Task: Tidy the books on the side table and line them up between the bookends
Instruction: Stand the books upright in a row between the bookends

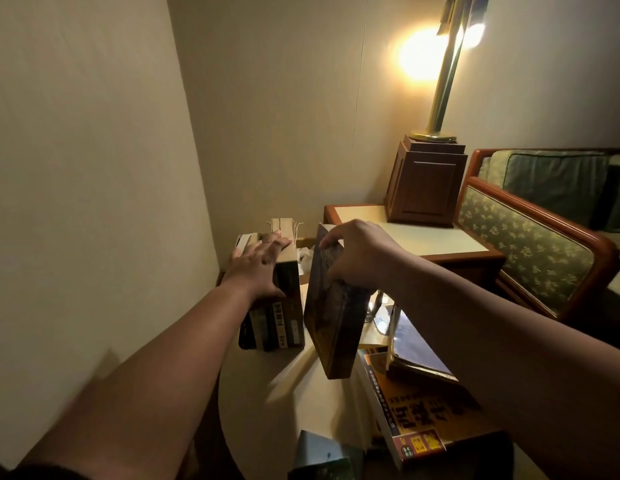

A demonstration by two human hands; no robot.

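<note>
I am resting my left hand (263,261) flat, fingers straight, on top of the row of upright books (284,323) standing on the table (267,393) by the wall. My right hand (357,254) is gripping the top of a dark book (336,327), fingers curled round it, holding it tilted just at three o'clock of the row, with a narrow gap between them. At five o'clock of it an orange book (422,417) is lying in a loose pile, a purple-covered book (415,348) on top. A lamp (426,181) is glowing at one o'clock.
</note>
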